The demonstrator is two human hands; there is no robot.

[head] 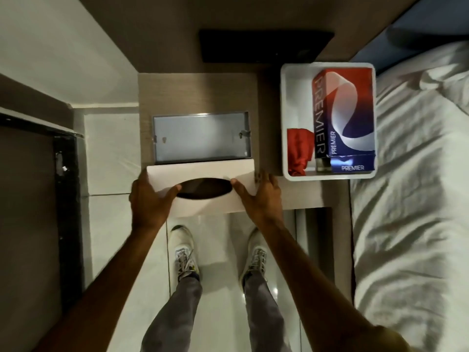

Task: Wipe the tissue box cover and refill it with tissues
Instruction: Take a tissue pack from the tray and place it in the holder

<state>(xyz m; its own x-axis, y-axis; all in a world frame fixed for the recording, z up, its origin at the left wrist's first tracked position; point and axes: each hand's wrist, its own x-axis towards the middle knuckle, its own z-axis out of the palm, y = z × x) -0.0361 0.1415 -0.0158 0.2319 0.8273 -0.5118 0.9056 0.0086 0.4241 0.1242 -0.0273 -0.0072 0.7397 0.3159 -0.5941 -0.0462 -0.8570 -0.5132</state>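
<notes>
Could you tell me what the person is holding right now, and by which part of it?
Both hands hold the white tissue box cover by its two short ends: the left hand and the right hand, with thumbs on top beside the oval opening.

Here's the wood-grain surface [198,92], a small bedside top wedged between a pale wall and the bed [411,199]. Sitting flat on it, a grey metal base tray [200,138], open side up. Along its near edge, touching it, lies the white tissue box cover [203,171], oval slot up, overhanging the front edge of the surface. To the right, a white plastic bin [284,118] sits apart from the tray. At the back, a dark flat object [266,45], too dim to identify.
</notes>
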